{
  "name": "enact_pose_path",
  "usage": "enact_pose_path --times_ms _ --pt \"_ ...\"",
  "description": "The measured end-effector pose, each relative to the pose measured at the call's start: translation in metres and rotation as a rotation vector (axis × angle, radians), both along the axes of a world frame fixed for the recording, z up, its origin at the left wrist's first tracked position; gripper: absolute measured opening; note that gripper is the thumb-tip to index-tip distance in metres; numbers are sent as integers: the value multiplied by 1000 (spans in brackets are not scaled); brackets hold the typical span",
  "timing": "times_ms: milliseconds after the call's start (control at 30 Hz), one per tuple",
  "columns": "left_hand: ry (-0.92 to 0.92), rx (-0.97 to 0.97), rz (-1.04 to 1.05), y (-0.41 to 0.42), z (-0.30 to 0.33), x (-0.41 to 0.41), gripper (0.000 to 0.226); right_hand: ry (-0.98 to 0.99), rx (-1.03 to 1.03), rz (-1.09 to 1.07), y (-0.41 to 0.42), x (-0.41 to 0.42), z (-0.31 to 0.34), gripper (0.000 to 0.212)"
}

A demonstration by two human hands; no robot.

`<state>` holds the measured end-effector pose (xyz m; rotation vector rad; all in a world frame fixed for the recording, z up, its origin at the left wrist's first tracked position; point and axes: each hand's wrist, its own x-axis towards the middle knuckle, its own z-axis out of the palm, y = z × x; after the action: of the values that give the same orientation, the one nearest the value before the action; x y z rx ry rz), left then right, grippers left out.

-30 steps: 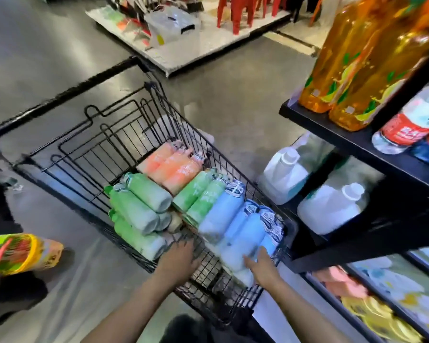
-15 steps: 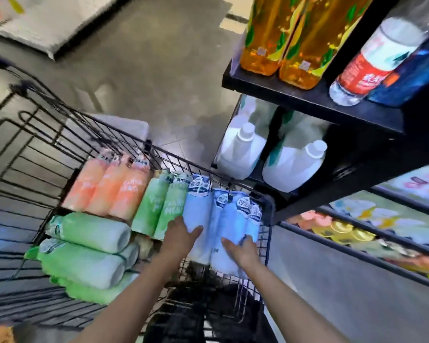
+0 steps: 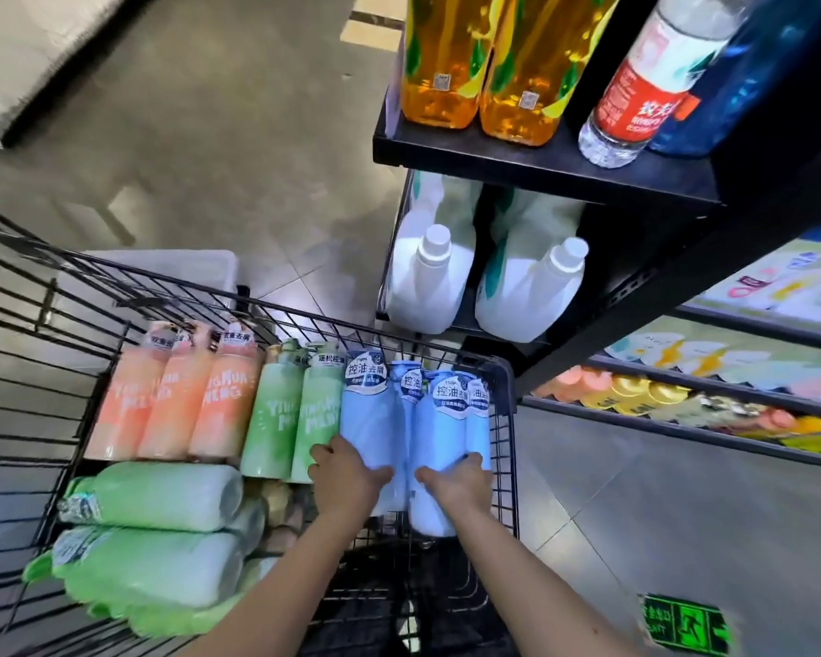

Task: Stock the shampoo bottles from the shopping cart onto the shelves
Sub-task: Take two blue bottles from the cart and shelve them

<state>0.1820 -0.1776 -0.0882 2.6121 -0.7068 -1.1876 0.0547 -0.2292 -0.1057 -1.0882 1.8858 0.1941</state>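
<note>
Both hands inside wire shopping cart (image 3: 505, 419), at its shelf-side corner. Left hand (image 3: 349, 476): fingers curled round lower body of one blue shampoo bottle (image 3: 366, 419). Right hand (image 3: 460, 483): fingers wrapped round a 2nd blue bottle (image 3: 446, 424), thumb over top. Approx. four blue bottles lie side by side there; green bottles (image 3: 299, 414) adjacent, orange bottles (image 3: 176, 400) beyond. Black shelves (image 3: 541, 168) stand just beside cart, w/ white jugs (image 3: 427, 282) on lower tier.
</note>
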Motion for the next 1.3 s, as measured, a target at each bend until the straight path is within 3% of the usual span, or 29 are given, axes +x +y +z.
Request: enact_pose_path --times_ms 100,300,467,633,767,833,933,1133,1300 --pt "-22 -47 3 10 0 -8 75 -19 12 -27 6 3 -1 73" --pt "142 -278 136 17 1 -23 65 16 -24 0 18 -9 -3 77" --pt "197 -172 136 12 -2 -7 75 -163 45 -178 24 -17 -12 82" --pt "298 -111 150 16 -15 4 108 -145 94 -56 27 -22 -10 91" --pt "343 -121 133 18 -5 10 86 -122 82 22 29 -25 -4 87" --pt "394 -100 126 23 3 12 72 -230 67 -25 29 -33 2 75" --pt "481 -84 157 33 13 14 83 -471 159 -185 34 -50 13 51" --pt "629 -119 50 40 49 -14 61 -736 283 -371 56 -102 47 49" --pt "598 -256 -130 9 86 -70 58 -837 153 -464 48 -167 84 35"
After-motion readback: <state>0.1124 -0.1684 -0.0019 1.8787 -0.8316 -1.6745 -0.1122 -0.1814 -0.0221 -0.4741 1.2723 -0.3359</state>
